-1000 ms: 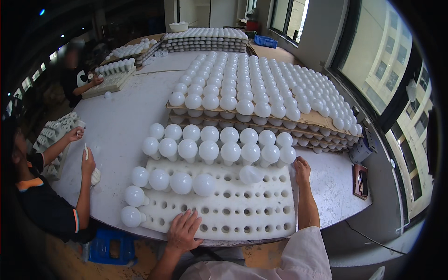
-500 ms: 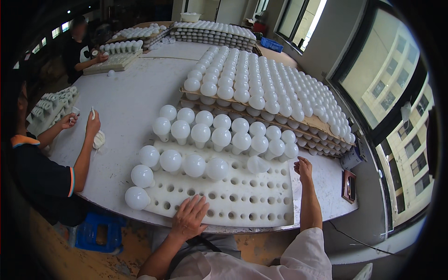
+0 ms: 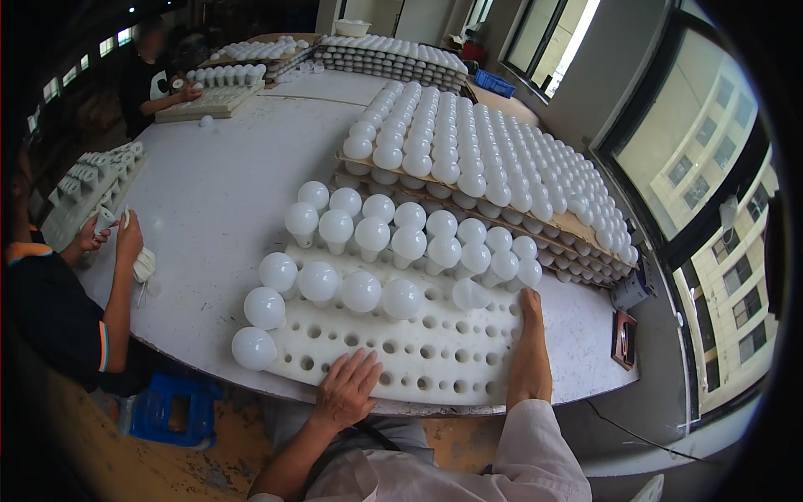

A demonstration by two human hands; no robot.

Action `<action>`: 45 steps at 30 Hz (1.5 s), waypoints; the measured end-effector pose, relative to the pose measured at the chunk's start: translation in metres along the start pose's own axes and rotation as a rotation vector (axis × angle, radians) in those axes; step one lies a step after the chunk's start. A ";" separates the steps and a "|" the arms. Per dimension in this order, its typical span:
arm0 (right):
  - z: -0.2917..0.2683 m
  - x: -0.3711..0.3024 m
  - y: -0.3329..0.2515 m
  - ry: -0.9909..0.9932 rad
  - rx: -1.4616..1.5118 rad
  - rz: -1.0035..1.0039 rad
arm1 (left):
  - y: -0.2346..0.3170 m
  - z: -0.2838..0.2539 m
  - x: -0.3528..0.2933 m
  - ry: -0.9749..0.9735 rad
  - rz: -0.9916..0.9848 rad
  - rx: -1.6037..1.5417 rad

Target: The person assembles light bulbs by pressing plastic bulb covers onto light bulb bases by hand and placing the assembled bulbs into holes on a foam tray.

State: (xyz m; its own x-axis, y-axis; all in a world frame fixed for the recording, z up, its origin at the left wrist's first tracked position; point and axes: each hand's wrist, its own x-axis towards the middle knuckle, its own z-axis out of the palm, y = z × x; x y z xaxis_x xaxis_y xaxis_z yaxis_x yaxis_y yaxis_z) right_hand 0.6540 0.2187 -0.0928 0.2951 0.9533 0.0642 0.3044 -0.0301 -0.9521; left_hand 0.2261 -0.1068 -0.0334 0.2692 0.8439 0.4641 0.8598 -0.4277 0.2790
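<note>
A white foam board (image 3: 401, 335) with rows of round holes lies before me at the table's near edge. White round light bulbs (image 3: 361, 291) stand in its far rows and down its left side. One cone-shaped white bulb (image 3: 471, 294) lies tilted among the holes. My left hand (image 3: 349, 386) rests flat on the board's near edge, fingers spread, holding nothing. At the board's right edge is my right hand (image 3: 531, 308), touching it just below the end bulb (image 3: 529, 273). The right fingers are mostly hidden, so their grip does not show.
Behind the board rises a stack of bulb-filled layers (image 3: 468, 159). To the right are a dark framed box (image 3: 624, 338) and a tin (image 3: 631, 289). A co-worker at left handles small white parts (image 3: 104, 222); another sits farther back. A blue stool (image 3: 176, 410) stands below the table.
My right hand has come left against the board's right edge. My left hand stays flat on the near edge. The near co-worker's hands have moved down and left. The view has shifted slightly.
</note>
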 end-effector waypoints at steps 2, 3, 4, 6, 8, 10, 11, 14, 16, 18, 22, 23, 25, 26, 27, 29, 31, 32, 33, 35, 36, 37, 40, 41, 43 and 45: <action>-0.001 -0.002 0.000 -0.026 -0.025 -0.055 | 0.000 0.002 0.000 0.004 0.006 0.007; 0.000 -0.002 0.001 -0.061 -0.049 -0.110 | 0.000 0.002 0.001 0.018 -0.008 0.005; 0.000 -0.004 0.001 -0.049 -0.052 -0.100 | 0.000 0.003 0.001 0.030 -0.017 -0.001; 0.010 -0.012 -0.008 -0.048 -0.026 -0.094 | 0.001 0.000 0.000 0.024 -0.022 0.021; 0.013 -0.013 -0.011 -0.062 -0.023 -0.108 | 0.000 0.002 0.000 0.033 -0.044 0.043; 0.009 -0.008 -0.002 -0.027 0.037 -0.107 | 0.001 0.005 0.003 0.043 -0.019 0.022; 0.010 -0.008 -0.002 -0.007 0.037 -0.098 | 0.001 0.007 0.002 0.059 -0.035 0.027; 0.010 -0.008 -0.006 0.001 0.009 -0.082 | 0.001 0.008 0.004 0.065 -0.020 0.027; 0.007 -0.009 -0.010 -0.071 -0.120 0.045 | 0.001 0.010 0.003 0.062 -0.019 0.031; 0.006 -0.009 -0.010 -0.061 -0.108 0.041 | 0.000 0.012 0.003 0.072 -0.022 0.051; 0.008 -0.009 -0.010 -0.047 -0.102 0.038 | 0.001 0.011 0.004 0.066 -0.016 0.049; 0.009 -0.009 -0.011 -0.045 -0.101 0.041 | 0.001 0.010 0.003 0.068 -0.021 0.052; 0.010 -0.009 -0.010 -0.054 -0.117 0.048 | 0.001 0.009 0.003 0.069 -0.023 0.053; 0.010 -0.010 -0.008 -0.050 -0.117 0.049 | 0.002 0.009 0.003 0.061 -0.025 0.049; 0.011 -0.010 -0.006 -0.022 -0.060 -0.010 | 0.002 0.009 0.003 0.053 -0.027 0.046; 0.013 -0.011 -0.005 0.006 -0.002 -0.068 | 0.001 0.009 0.003 0.052 -0.025 0.045; 0.012 -0.010 -0.005 0.011 0.013 -0.041 | 0.001 0.010 0.002 0.051 -0.021 0.043; 0.011 -0.010 -0.005 0.014 0.012 -0.040 | 0.000 0.012 0.000 0.048 -0.025 0.055; 0.010 -0.010 -0.005 -0.017 -0.014 -0.002 | 0.000 0.013 0.000 0.044 -0.029 0.067; 0.012 -0.012 -0.010 -0.051 -0.039 0.037 | 0.000 0.011 -0.001 0.047 -0.030 0.070; 0.013 -0.013 -0.012 -0.053 -0.042 0.056 | 0.000 0.011 -0.001 0.051 -0.031 0.073; 0.012 -0.014 -0.012 -0.053 -0.045 0.075 | 0.000 0.011 -0.001 0.051 -0.029 0.072; 0.006 -0.013 -0.009 -0.052 -0.030 0.061 | 0.001 0.013 0.001 0.061 -0.019 0.074; 0.002 -0.012 -0.006 -0.046 -0.031 0.062 | 0.002 0.014 0.003 0.058 -0.014 0.068; 0.008 -0.009 -0.006 -0.035 -0.060 0.029 | 0.002 0.012 0.002 0.056 -0.028 0.075; 0.021 -0.011 -0.012 -0.032 -0.032 -0.007 | -0.001 0.010 -0.001 0.085 -0.035 0.097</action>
State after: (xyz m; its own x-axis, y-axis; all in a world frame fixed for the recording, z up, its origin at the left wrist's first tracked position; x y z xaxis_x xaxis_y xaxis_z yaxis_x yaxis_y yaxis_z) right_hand 0.6281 0.2148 -0.0878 0.2637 0.9627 0.0603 0.3352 -0.0328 -0.9416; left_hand 0.2292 -0.1045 -0.0426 0.2038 0.8256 0.5261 0.9072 -0.3612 0.2155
